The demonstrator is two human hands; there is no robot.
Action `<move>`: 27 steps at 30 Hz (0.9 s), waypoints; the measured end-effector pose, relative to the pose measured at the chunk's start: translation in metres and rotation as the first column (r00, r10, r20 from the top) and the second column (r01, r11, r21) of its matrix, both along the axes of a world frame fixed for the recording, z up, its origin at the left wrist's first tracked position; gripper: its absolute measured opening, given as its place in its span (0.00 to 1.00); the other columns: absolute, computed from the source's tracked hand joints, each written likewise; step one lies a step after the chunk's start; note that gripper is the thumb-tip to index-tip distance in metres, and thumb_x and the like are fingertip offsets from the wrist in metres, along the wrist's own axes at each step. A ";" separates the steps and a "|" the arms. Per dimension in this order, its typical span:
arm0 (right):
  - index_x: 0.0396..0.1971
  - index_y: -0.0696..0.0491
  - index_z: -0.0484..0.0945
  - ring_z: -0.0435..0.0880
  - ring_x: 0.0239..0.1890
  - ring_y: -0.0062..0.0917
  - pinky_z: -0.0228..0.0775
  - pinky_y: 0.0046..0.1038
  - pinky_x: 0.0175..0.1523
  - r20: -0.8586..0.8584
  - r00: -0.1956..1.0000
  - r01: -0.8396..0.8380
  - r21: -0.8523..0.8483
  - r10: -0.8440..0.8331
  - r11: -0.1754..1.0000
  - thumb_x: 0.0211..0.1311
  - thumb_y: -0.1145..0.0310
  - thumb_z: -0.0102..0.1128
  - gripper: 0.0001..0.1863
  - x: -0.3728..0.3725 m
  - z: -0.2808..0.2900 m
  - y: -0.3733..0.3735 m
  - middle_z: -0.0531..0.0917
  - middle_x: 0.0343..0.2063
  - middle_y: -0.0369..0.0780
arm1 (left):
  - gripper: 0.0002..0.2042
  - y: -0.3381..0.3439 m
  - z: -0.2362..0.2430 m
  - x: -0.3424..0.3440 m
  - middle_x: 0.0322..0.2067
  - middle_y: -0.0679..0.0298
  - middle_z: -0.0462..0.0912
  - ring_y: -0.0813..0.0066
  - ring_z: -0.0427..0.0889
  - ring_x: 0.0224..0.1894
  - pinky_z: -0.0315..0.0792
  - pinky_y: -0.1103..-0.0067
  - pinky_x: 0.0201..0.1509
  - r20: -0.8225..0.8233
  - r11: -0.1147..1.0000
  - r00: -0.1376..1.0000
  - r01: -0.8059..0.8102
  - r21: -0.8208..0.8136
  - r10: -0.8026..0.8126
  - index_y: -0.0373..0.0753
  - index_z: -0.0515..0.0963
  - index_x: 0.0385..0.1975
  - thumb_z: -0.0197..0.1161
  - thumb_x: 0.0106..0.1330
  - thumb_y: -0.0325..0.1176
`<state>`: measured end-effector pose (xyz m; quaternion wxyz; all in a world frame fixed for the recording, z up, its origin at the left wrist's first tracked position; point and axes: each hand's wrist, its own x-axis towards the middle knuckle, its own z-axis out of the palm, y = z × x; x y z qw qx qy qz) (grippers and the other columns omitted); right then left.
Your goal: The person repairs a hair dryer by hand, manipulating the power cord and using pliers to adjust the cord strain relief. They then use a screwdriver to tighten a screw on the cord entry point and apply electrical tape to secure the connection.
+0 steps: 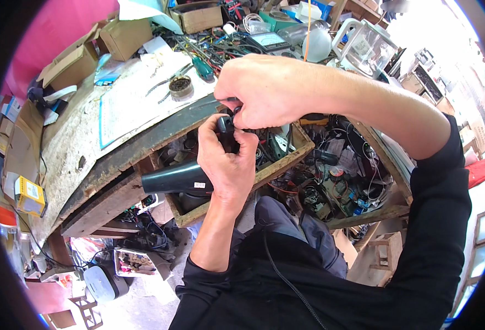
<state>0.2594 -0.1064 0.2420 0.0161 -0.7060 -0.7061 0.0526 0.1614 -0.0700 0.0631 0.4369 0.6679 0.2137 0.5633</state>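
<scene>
Jutting leftward, black hair dryer [177, 179], held in left grip [224, 168]

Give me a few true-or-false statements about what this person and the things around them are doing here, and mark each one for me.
1. The left hand holds a black hair dryer. True.
2. The right hand lies flat on the bench. False: it is raised, with its fingers curled, close to the left hand's fingertips.
3. A round tin stands on the bench. True.
4. The screwdriver near the tin has a red handle. False: the screwdriver handle is green.
5. The person wears white sleeves. False: the sleeves are black.
6. A yellow box is at the left of the picture. True.
</scene>
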 end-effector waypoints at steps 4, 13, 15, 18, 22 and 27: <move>0.24 0.64 0.76 0.82 0.30 0.48 0.73 0.42 0.36 0.075 0.997 0.017 -0.177 -0.004 0.984 0.44 0.72 0.64 0.10 -0.010 0.013 0.013 0.78 0.21 0.51 | 0.16 0.002 0.000 0.001 0.34 0.55 0.82 0.69 0.82 0.32 0.79 0.73 0.40 0.019 1.000 1.000 0.018 -0.013 -0.018 0.30 0.76 0.47 0.68 0.61 0.26; 0.26 0.61 0.77 0.81 0.25 0.40 0.72 0.38 0.33 -0.020 0.979 -0.202 0.050 0.203 0.978 0.52 0.69 0.66 0.11 0.009 -0.004 0.009 0.79 0.19 0.45 | 0.12 0.008 0.013 -0.014 0.31 0.56 0.81 0.73 0.79 0.31 0.77 0.74 0.38 -0.013 0.986 0.995 0.097 -0.136 -0.100 0.29 0.75 0.46 0.62 0.64 0.24; 0.27 0.61 0.78 0.81 0.24 0.32 0.72 0.35 0.32 -0.238 0.970 -0.072 -0.076 0.052 0.995 0.54 0.68 0.65 0.11 0.010 0.003 0.006 0.81 0.20 0.43 | 0.12 0.007 0.015 -0.016 0.31 0.57 0.80 0.74 0.79 0.31 0.76 0.75 0.38 -0.010 0.979 0.992 0.120 -0.163 -0.123 0.29 0.75 0.46 0.62 0.64 0.23; 0.30 0.60 0.80 0.78 0.23 0.19 0.71 0.28 0.30 -0.417 0.908 -0.008 -0.134 -0.049 0.991 0.61 0.66 0.65 0.11 0.021 -0.001 0.002 0.82 0.21 0.38 | 0.12 0.009 0.011 -0.015 0.31 0.58 0.79 0.76 0.78 0.31 0.76 0.76 0.37 -0.004 0.981 0.992 0.125 -0.147 -0.127 0.29 0.75 0.46 0.62 0.64 0.23; 0.31 0.59 0.79 0.76 0.26 0.15 0.69 0.24 0.32 -0.481 0.872 0.060 -0.075 -0.089 0.995 0.63 0.68 0.67 0.10 0.019 -0.007 -0.008 0.80 0.22 0.33 | 0.13 0.009 0.011 -0.015 0.31 0.59 0.79 0.77 0.78 0.31 0.76 0.77 0.37 -0.002 0.985 0.993 0.116 -0.130 -0.117 0.29 0.74 0.47 0.62 0.64 0.23; 0.33 0.55 0.78 0.73 0.28 0.12 0.64 0.22 0.31 -0.724 0.617 0.207 -0.229 -0.309 0.951 0.63 0.69 0.69 0.08 0.024 -0.022 -0.015 0.78 0.24 0.30 | 0.10 0.003 0.017 -0.018 0.29 0.67 0.77 0.86 0.73 0.30 0.71 0.83 0.34 0.019 0.981 0.993 0.121 -0.151 -0.120 0.30 0.74 0.48 0.59 0.69 0.22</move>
